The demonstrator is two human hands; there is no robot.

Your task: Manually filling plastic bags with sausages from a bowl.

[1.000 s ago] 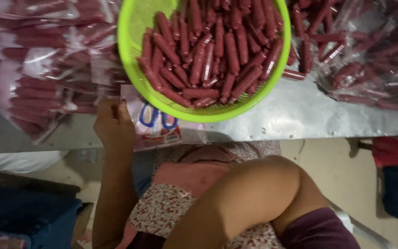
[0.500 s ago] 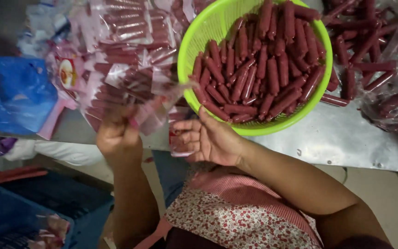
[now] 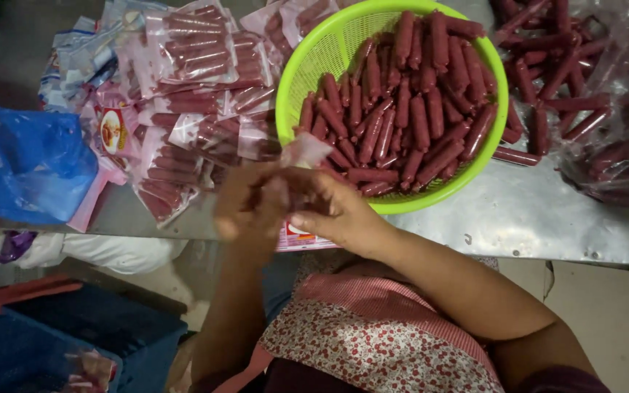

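Both hands meet at the near edge of the metal table [image 3: 547,218], their fingers closed together on a small clear plastic pouch [image 3: 303,151] whose top corner sticks up above the knuckles. The left hand [image 3: 249,204] pinches the pouch from its left side, blurred by motion, while the right hand [image 3: 336,211] grips it from the right with the thumb pressed along the lower edge; whether the pouch holds anything yet cannot be told. Just beyond the grip, touching distance from the right hand's fingertips, sits a lime-green basket [image 3: 314,65] heaped with loose dark red sausages [image 3: 409,109]. To the left of the grip lies a spread of sealed sausage packs [image 3: 191,51], and farther left a crumpled blue plastic bag [image 3: 27,164]. Well to the right of the grip, more sausages rest in a clear bag [image 3: 606,145]. Directly beneath the hands a printed label [image 3: 300,236] peeks out at the table edge.
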